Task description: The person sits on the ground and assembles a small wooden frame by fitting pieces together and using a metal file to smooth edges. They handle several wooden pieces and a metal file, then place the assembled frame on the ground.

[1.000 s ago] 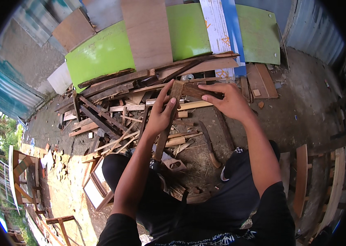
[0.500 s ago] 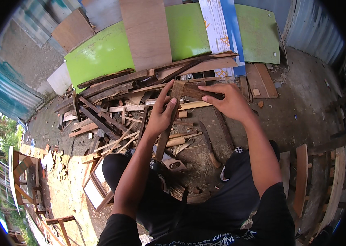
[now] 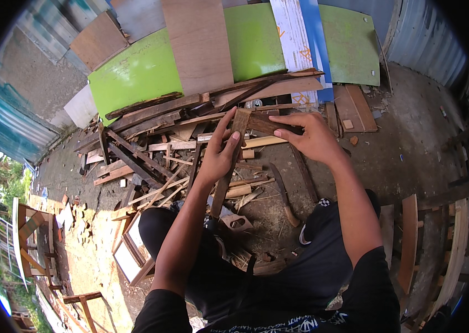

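My left hand (image 3: 218, 158) is closed around a long wooden strip (image 3: 225, 186), its thumb pressed on the near face. That strip slants from its upper end down to above the ground by my left foot. A shorter dark wood piece (image 3: 265, 124) is pinched between the thumb and fingers of my right hand (image 3: 313, 136). The dark piece's left end meets the strip's upper end, so the two form a corner. Whether anything fastens them there I cannot tell. Below, between my feet, a machete (image 3: 282, 191) with a curved blade and wooden handle lies on the ground.
Scrap lumber (image 3: 140, 161) is heaped ahead and to the left. Behind it lean a green panel (image 3: 134, 75) and a brown plywood sheet (image 3: 197, 50). A wooden frame (image 3: 129, 250) lies at left. Planks (image 3: 406, 238) stand at right. A wood block with holes (image 3: 237, 223) sits near my left foot.
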`<state>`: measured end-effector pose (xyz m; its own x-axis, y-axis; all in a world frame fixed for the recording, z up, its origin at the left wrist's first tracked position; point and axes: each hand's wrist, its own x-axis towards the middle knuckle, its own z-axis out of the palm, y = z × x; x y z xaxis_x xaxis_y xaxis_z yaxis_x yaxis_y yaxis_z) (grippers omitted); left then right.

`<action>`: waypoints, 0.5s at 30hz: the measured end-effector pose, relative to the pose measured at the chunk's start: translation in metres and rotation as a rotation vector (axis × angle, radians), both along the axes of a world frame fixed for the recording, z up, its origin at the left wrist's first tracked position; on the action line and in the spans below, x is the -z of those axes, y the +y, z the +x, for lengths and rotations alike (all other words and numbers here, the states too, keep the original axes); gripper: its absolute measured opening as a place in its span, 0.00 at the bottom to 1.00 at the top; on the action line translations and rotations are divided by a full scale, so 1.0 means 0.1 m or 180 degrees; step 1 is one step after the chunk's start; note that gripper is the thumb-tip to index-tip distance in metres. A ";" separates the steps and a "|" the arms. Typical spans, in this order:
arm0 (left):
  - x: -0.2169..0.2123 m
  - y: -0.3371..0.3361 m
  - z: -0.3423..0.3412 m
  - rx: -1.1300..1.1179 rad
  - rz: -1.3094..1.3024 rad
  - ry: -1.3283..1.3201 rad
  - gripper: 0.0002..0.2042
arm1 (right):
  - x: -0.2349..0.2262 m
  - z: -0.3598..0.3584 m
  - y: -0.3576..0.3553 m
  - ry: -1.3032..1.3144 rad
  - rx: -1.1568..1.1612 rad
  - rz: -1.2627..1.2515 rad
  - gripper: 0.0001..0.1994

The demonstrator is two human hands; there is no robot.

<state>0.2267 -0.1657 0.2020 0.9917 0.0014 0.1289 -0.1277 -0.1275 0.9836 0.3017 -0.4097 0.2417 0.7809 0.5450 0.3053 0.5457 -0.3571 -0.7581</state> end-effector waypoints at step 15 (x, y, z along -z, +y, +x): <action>0.00 0.00 0.00 0.0000 0.0038 0.0002 0.28 | 0.02 0.01 0.00 -0.0020 -0.0017 0.0022 0.19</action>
<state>0.2266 -0.1658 0.2017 0.9917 -0.0002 0.1285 -0.1272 -0.1392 0.9821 0.3024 -0.4100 0.2395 0.7760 0.5470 0.3140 0.5523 -0.3489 -0.7571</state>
